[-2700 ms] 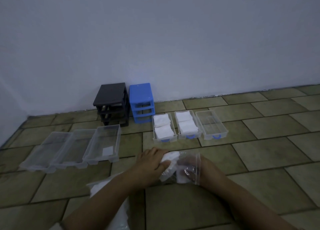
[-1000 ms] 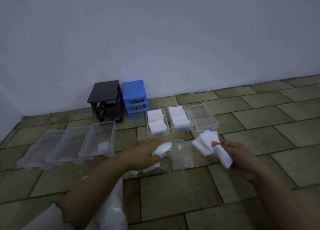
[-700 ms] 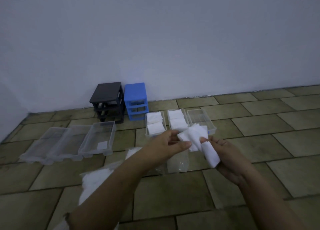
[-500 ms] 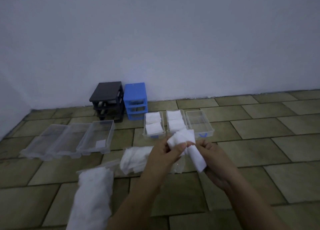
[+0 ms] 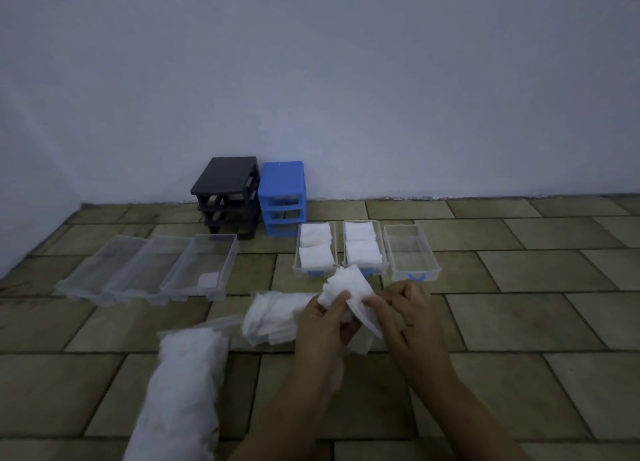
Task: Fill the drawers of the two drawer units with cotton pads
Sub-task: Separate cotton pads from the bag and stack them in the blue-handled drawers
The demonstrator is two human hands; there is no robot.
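Note:
Both hands hold one stack of white cotton pads [image 5: 348, 289] above the floor: my left hand [image 5: 323, 322] grips its near-left side, my right hand [image 5: 407, 313] pinches its right edge. Just beyond stand three clear drawers with blue handles: the left one [image 5: 315, 249] and the middle one [image 5: 363, 247] hold pads, and the right one [image 5: 410, 252] holds none. Three larger clear drawers [image 5: 149, 268] lie to the left; the nearest has one pad. The black drawer unit [image 5: 227, 192] and blue drawer unit [image 5: 282, 197] stand by the wall.
A clear bag with loose pads [image 5: 273, 313] lies on the tiled floor left of my hands. A long full bag of pads [image 5: 183, 391] lies at the lower left. The white wall closes the back.
My right hand drew a stack of pads out of the bag. My left hand let the bag drop to the floor and joined the right hand on the stack.

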